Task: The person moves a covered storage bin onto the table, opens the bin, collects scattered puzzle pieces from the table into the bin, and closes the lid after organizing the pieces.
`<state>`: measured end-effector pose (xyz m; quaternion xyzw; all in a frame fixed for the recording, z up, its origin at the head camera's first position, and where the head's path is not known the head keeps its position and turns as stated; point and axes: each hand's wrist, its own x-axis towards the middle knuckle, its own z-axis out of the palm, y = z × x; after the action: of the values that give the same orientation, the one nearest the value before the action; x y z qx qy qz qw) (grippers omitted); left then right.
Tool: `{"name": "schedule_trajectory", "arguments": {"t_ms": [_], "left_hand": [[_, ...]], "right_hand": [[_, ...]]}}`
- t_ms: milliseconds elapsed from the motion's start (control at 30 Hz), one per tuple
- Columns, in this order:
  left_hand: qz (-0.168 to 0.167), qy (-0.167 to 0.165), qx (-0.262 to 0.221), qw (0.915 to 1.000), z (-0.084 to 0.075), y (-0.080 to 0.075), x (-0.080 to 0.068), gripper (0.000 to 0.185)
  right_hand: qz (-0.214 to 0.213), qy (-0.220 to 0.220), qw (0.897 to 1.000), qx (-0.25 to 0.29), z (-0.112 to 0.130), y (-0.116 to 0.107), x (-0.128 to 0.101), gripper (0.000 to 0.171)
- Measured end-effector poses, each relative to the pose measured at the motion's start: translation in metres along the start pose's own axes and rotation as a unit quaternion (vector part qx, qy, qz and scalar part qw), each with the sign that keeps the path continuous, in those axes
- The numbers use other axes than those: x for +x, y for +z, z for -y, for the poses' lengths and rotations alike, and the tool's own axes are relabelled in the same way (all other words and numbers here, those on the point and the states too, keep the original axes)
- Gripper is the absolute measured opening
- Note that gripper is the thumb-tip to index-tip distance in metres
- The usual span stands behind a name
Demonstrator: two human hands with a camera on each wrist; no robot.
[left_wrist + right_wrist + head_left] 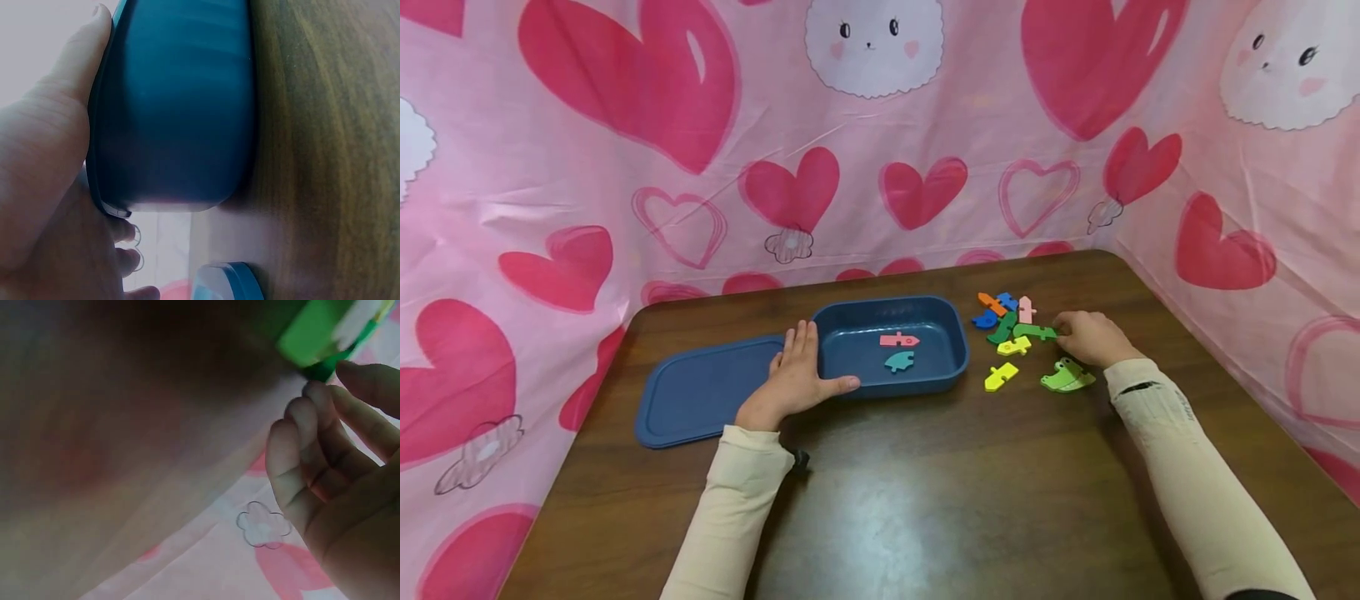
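Backdrop: pink cloth (pixel 925 125) with red hearts and white bunny faces, hung behind and beside a dark wooden desk (pixel 925 500).
Left hand (pixel 793 375): flat and relaxed, fingers straight, pressed against the left end wall of the blue tray (pixel 955 346), thumb along its near side.
Right hand (pixel 1093 337): fingers curled, pinching the end of a dark green puzzle piece (pixel 1033 332) lying on the desk.
Tray contents: pink piece (pixel 898 340) and teal piece (pixel 899 361).
Right of tray: loose pile of coloured pieces (pixel 1003 312); yellow piece (pixel 1001 377) and light green piece (pixel 1066 377) nearer.
Left of tray: blue lid (pixel 700 392), flat on the desk, under the left hand.
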<state>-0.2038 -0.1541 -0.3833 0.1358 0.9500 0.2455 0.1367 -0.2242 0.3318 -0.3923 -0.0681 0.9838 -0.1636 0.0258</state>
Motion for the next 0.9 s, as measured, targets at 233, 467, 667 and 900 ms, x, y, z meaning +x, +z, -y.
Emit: {"name": "schedule_trajectory", "arguments": {"t_ms": [233,467,667,900], "left_hand": [[-0.006,0.0,0.009,0.9999,0.0,0.001,-0.001,0.132],[-0.007,0.001,0.008,0.9999,0.0,0.003,0.0,0.133],[-0.008,0.003,0.006,0.9999,0.0,0.004,0.0,0.133],[-0.011,0.003,0.01,0.9999,-0.002,0.005,-0.002,0.131]], "right_hand": [[0.004,-0.005,1.0,0.002,-0.01,0.004,0.001,0.021],[0.02,-0.003,1.0,0.009,-0.012,0.004,0.0,0.017],[-0.002,-0.021,1.0,0.017,-0.013,0.004,-0.004,0.016],[-0.031,-0.022,0.999,0.034,-0.014,0.003,-0.008,0.021]]}}
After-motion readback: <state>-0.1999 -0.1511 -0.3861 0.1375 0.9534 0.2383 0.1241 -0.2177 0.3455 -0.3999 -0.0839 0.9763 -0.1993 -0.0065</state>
